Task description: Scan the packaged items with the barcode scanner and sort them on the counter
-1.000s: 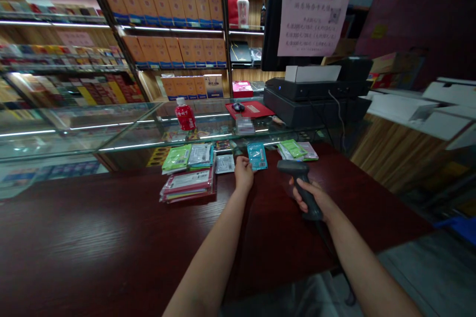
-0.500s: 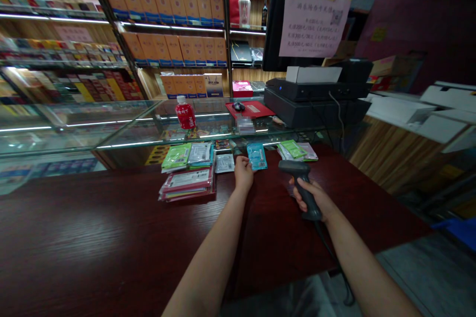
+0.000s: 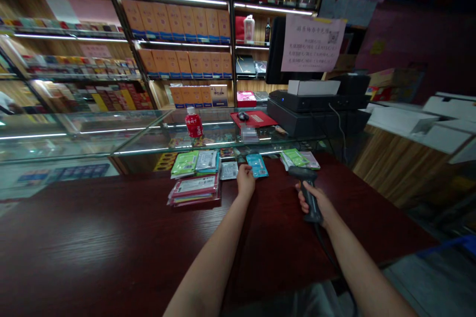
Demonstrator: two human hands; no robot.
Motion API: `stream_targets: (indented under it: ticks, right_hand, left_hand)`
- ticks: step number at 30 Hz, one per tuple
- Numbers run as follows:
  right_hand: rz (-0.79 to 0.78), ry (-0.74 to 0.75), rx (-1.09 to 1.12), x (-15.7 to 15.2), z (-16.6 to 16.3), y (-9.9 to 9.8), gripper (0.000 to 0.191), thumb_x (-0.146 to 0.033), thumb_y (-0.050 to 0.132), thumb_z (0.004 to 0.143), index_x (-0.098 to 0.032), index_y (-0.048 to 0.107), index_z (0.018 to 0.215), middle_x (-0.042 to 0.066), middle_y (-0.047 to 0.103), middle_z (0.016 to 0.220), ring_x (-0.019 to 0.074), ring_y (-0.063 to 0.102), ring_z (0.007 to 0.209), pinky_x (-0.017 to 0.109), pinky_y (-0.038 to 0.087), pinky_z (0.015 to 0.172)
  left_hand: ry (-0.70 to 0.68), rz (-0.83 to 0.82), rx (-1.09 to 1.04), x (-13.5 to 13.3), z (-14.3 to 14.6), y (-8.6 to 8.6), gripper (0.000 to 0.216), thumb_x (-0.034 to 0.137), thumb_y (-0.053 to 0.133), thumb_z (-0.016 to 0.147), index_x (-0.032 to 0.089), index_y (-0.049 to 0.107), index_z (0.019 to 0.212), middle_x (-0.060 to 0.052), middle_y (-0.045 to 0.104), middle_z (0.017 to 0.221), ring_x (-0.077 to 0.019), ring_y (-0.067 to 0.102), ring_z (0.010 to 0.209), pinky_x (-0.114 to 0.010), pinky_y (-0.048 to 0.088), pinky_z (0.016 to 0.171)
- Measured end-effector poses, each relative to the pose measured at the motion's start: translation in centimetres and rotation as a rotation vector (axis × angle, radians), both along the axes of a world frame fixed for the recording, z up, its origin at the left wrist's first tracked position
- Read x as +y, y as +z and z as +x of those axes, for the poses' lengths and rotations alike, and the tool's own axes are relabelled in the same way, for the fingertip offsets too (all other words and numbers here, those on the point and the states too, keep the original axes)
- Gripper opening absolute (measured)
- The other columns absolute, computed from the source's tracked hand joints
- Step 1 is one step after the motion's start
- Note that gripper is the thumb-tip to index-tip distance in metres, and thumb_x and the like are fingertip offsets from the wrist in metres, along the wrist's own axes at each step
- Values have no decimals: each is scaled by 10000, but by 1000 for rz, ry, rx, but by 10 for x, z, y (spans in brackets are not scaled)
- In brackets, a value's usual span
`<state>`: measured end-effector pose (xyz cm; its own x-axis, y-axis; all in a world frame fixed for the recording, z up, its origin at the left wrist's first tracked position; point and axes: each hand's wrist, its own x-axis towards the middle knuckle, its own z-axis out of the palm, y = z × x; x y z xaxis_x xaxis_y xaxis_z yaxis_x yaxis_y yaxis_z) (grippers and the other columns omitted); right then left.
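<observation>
My right hand (image 3: 314, 202) is wrapped round the handle of a dark grey barcode scanner (image 3: 311, 197). The scanner's head points left, above the table, and its cord hangs down past my forearm. With fingers closed, my left hand (image 3: 246, 182) is at the left edge of a small blue packet (image 3: 258, 165), gripping it there. The packet lies slightly tilted near the glass counter. Just left of that hand is a silver-grey packet (image 3: 229, 171). Further left sit stacked green and grey packets (image 3: 185, 163) and a pile of pink-edged packets (image 3: 195, 189).
More green and pink packets (image 3: 297, 158) lie behind the scanner. On the glass counter (image 3: 145, 133) stand a red bottle (image 3: 194, 124) and a mouse (image 3: 243, 116) on a red mat. A black register (image 3: 316, 114) and monitor stand at the back right, with shelves of boxes behind.
My view has tipped up slightly. The blue packet has turned a little, with my left hand still at its edge. The scanner, in my right hand, has shifted slightly right.
</observation>
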<state>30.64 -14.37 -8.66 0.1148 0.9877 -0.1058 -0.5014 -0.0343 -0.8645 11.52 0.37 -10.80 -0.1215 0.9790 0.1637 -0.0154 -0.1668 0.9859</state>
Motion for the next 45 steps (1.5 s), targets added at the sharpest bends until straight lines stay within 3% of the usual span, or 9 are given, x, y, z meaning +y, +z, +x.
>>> stream_targets:
  ticks: [7,12,18,21,24,26,33,41,45]
  right_hand:
    - [3,2,-6,1,0,-2,300,-427,692,766,-159,613,876,-45,535,510,62,433,342,161,342,301]
    - [-18,20,3,1,0,-1,336,-438,726,725,-159,610,871,-50,536,513,64,436,344,166,345,301]
    - [-19,18,-10,-1,-1,2,352,-447,732,714,-159,607,874,-47,542,512,67,441,348,168,353,302]
    - [-22,19,-13,-1,-1,3,351,-447,734,712,-160,609,869,-47,540,508,70,444,346,170,352,301]
    - [-19,16,-6,0,-1,1,358,-449,739,705,-160,611,871,-46,544,512,67,442,345,168,348,300]
    - [-20,18,3,0,-1,0,365,-455,740,702,-159,612,874,-45,547,514,67,443,347,168,350,302]
    - [-21,43,-10,-1,1,0,357,-454,734,713,-163,617,883,-45,545,516,68,451,351,173,358,308]
    - [-21,54,-13,1,5,-4,349,-447,727,724,-170,615,905,-37,558,533,77,460,364,185,367,319]
    - [-19,42,-13,1,4,-2,345,-441,734,716,-165,620,889,-38,552,523,82,456,357,189,363,313]
  left_hand:
    - [291,59,418,-2,-41,19,243,24,430,779,144,602,901,-71,643,871,-175,628,882,-323,490,851]
    - [253,40,748,-14,-54,41,291,126,366,872,99,645,954,-142,640,901,-213,632,859,-339,481,834]
    - [360,94,1215,-43,-42,47,322,155,372,871,66,629,1042,-245,527,1217,-319,514,1156,-435,387,973]
    - [196,240,1340,-47,-36,41,350,208,380,893,146,613,1147,-178,452,1385,-310,344,1340,-460,277,1083]
    - [-5,292,1403,-43,-33,33,371,353,409,910,240,606,1203,-106,430,1440,-299,247,1400,-531,145,1130]
    - [-31,257,1421,-41,-32,29,430,429,385,917,245,580,1254,-105,420,1452,-309,246,1400,-569,114,1124]
    - [132,172,1450,-45,-35,25,539,479,314,931,146,577,1263,-167,371,1470,-369,256,1383,-631,115,1089]
    - [211,161,1499,-43,-43,24,578,460,365,921,38,561,1264,-216,365,1458,-325,260,1392,-458,157,1138]
    - [186,135,1451,-41,-45,23,566,459,371,918,70,536,1294,-202,363,1465,-339,281,1381,-485,191,1122]
